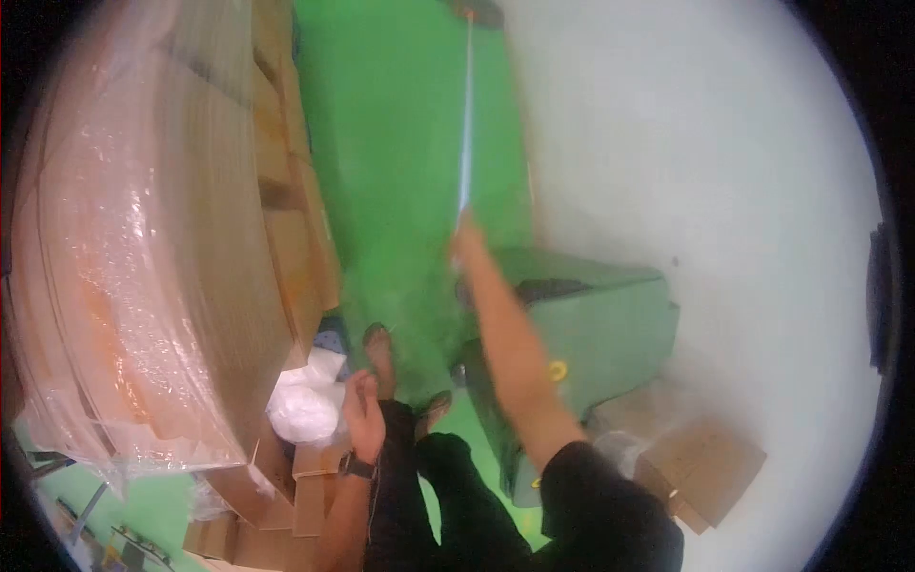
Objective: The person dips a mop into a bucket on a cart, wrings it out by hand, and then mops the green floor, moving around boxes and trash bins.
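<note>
My right hand (465, 240) is closed around the near end of a long, thin, pale pole (467, 124), out in front of me over the green floor. At the pole's far end is a dark, flattish head (477, 11) with a spot of orange, cut off by the top of the view. Motion blurs this hand and the pole. My left hand (362, 417) hangs low beside my leg with its fingers loosely extended and nothing in it. Close beside it lies a white plastic-looking bundle (305, 405). A watch (356, 466) is on my left wrist.
A tall stack of cartons in clear wrap (162, 238) lines the left side. On the right, a green bin-like container (600, 334) with yellow round parts stands by a pale wall (686, 124). Cardboard boxes (701, 467) lie behind it; more boxes (257, 543) sit lower left.
</note>
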`<action>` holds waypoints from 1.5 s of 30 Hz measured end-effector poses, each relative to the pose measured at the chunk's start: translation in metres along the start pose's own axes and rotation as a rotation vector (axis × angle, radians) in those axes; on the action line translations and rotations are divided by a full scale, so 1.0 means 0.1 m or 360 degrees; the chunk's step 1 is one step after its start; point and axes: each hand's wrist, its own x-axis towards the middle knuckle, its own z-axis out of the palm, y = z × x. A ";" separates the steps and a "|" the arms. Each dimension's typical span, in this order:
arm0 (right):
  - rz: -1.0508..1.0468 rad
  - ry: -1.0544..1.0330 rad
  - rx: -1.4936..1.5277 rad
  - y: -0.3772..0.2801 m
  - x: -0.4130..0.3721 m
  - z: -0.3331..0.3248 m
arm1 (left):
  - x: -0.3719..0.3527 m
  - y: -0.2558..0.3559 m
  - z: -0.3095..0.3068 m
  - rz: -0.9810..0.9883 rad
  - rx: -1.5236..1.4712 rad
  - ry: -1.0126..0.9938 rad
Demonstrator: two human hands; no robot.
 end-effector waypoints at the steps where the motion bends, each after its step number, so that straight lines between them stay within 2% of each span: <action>1: -0.0039 0.0060 -0.0247 -0.09 -0.46 0.21 | 0.12 -0.02 0.06 0.0127 0.0094 -0.0084; 2: 0.0014 -0.0008 -0.0127 -0.25 -1.05 0.37 | 0.28 -0.05 0.13 0.0261 0.0203 -0.0165; 3: 0.0113 -0.0120 0.0118 -0.43 -1.70 0.50 | 0.49 -0.13 0.25 0.0205 0.0272 -0.0235; 4: 0.0294 -0.0260 0.0539 -0.62 -2.39 0.56 | 0.61 -0.31 0.44 0.0289 0.0705 -0.0200; 6: 0.0722 -0.0040 0.2754 -0.86 -3.70 1.15 | 0.70 -0.61 0.79 0.0451 0.1578 -0.0124; 8: 0.0662 -0.0123 0.2025 -0.74 -4.71 1.32 | 0.30 -0.57 0.77 -0.0013 0.1107 -0.0438; 9: 0.0637 -0.0159 0.1669 -0.77 -5.13 1.18 | -0.07 -0.48 0.72 -0.0240 0.1107 -0.0478; 10: 0.0760 -0.0290 0.1733 -0.67 -5.38 1.04 | -0.35 -0.39 0.72 -0.0467 0.1106 -0.0504; 11: 0.0887 -0.0421 0.1787 -0.67 -5.52 0.66 | -0.47 -0.40 0.74 -0.0371 0.1076 -0.0500; 12: 0.1318 -0.0694 0.2299 -0.62 -5.56 0.37 | -0.63 -0.42 0.74 -0.0288 0.1041 -0.0504; 14: 0.1431 -0.0938 0.2281 -0.85 -5.23 -0.11 | -0.49 -0.45 0.80 -0.0157 0.1050 -0.0511; 15: 0.1132 -0.0882 0.1757 -1.06 -4.82 -0.50 | -0.25 -0.40 0.90 -0.0133 0.1092 -0.0531; 16: 0.0556 -0.0446 0.1188 -0.97 -4.57 -0.21 | 0.10 -0.18 0.99 -0.0024 0.0987 -0.0605; 17: -0.0002 -0.0023 0.0607 -0.96 -4.23 -0.03 | 0.52 -0.04 1.17 0.0237 0.1140 -0.0501; 18: 0.0241 -0.0227 0.0850 -0.89 -3.75 0.15 | 0.94 0.10 1.36 0.0489 0.1307 -0.0363; 19: 0.0546 -0.0241 0.1621 -1.03 -3.16 -0.23 | 1.48 0.08 1.61 0.0128 0.1138 -0.0441; 20: 0.0635 -0.0314 0.2181 -1.09 -2.70 -0.24 | 1.99 0.26 1.84 0.0345 0.1332 -0.0419; 22: 0.0996 -0.0393 0.3336 -1.22 -1.78 -0.27 | 3.03 0.67 2.20 0.0518 0.1398 -0.0484; 23: 0.1093 -0.0237 0.3472 -1.33 -1.51 -0.38 | 3.40 0.68 2.32 0.0562 0.1302 -0.0408; 24: 0.1040 -0.0117 0.3213 -1.34 -1.49 -0.34 | 3.48 0.82 2.35 0.0507 0.1361 -0.0478; 25: 0.1010 -0.0007 0.2941 -1.36 -1.48 -0.29 | 3.44 0.87 2.32 0.0437 0.1434 -0.0558; 26: 0.0820 0.0029 0.2284 -1.30 -1.66 -0.13 | 3.34 0.56 2.24 0.0407 0.1410 -0.0580; 27: 0.0737 0.0108 0.2047 -1.31 -1.89 0.00 | 3.17 0.25 2.08 0.0391 0.1380 -0.0602; 29: 0.0658 0.0214 0.1720 -1.42 -2.48 0.32 | 2.59 0.06 1.70 0.0371 0.1391 -0.0650; 30: 0.0731 0.0111 0.1789 -1.58 -2.94 0.46 | 2.22 -0.06 1.55 0.0105 0.1660 -0.0563; 31: 0.0993 -0.0252 0.2166 -1.80 -3.45 0.56 | 1.83 -0.02 1.14 0.0250 0.1480 -0.0892; 32: 0.1427 -0.0672 0.2594 -2.02 -3.86 0.57 | 1.47 -0.13 0.85 0.0266 0.1493 -0.0892; 33: 0.1562 -0.0909 0.2727 -2.19 -4.17 0.49 | 1.18 -0.15 0.58 0.0116 0.1568 -0.0990; 34: 0.1581 -0.1064 0.2758 -2.31 -4.39 0.31 | 0.89 -0.01 0.32 0.0157 0.1554 -0.1071; 36: 0.1198 -0.1171 0.2597 -2.41 -4.58 -0.10 | 0.51 0.11 -0.14 0.0259 0.1599 -0.1089; 37: 0.1004 -0.1231 0.2520 -2.48 -4.67 -0.21 | 0.52 0.17 -0.28 0.0106 0.1632 -0.1051; 39: 0.0679 -0.1205 0.2655 -2.27 -4.95 0.37 | 0.42 0.39 -0.56 -0.0244 0.1696 -0.0968; 40: 0.0520 -0.1187 0.2725 -2.17 -5.09 0.66 | 0.38 0.50 -0.73 -0.0092 0.1776 -0.0872; 41: 0.0558 -0.1144 0.2706 -1.93 -5.01 0.83 | 0.36 0.62 -0.92 -0.0167 0.1962 -0.0922; 42: 0.0779 -0.1041 0.2730 -1.56 -4.70 0.90 | 0.33 0.74 -1.10 -0.0248 0.2146 -0.0973; 44: 0.1348 -0.0724 0.2777 -0.84 -3.96 0.90 | 0.11 1.06 -1.37 -0.0133 0.1456 -0.0831; 45: 0.1508 -0.0559 0.2851 -0.69 -3.52 0.90 | 0.01 0.83 -1.71 0.0175 0.1696 -0.0894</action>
